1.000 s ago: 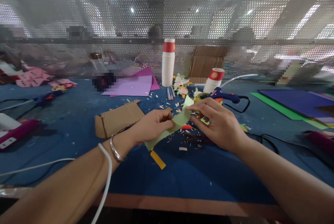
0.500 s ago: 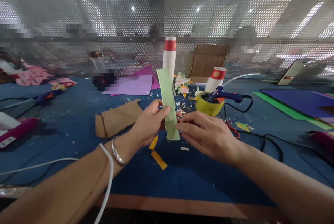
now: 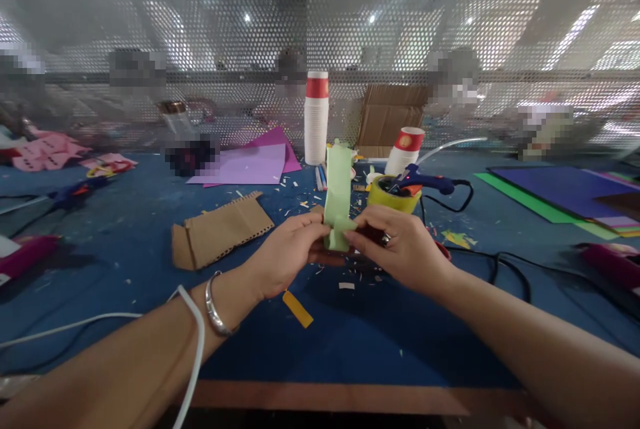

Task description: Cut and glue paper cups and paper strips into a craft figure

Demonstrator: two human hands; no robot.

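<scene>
A light green paper strip (image 3: 339,182) stands upright between my hands, its lower end folded over. My left hand (image 3: 287,249) pinches the strip's left edge near the fold. From the other side, my right hand (image 3: 405,245) grips the folded end between thumb and fingers; a ring shows on one finger. Below my left hand lies a small orange paper piece (image 3: 298,309) on the blue table. A white paper scrap (image 3: 347,285) lies under the strip.
A corrugated cardboard piece (image 3: 225,229) lies left. Behind stand stacked paper cups (image 3: 316,129) and purple paper (image 3: 245,165). A blue glue gun (image 3: 427,181) rests on a yellow tape roll (image 3: 395,197). Its black cord runs right. A white cable (image 3: 193,362) crosses my left forearm.
The strip's lower end has been folded up, and the strip stands straighter. My right hand has closed on the fold. The view has shifted slightly to the right.
</scene>
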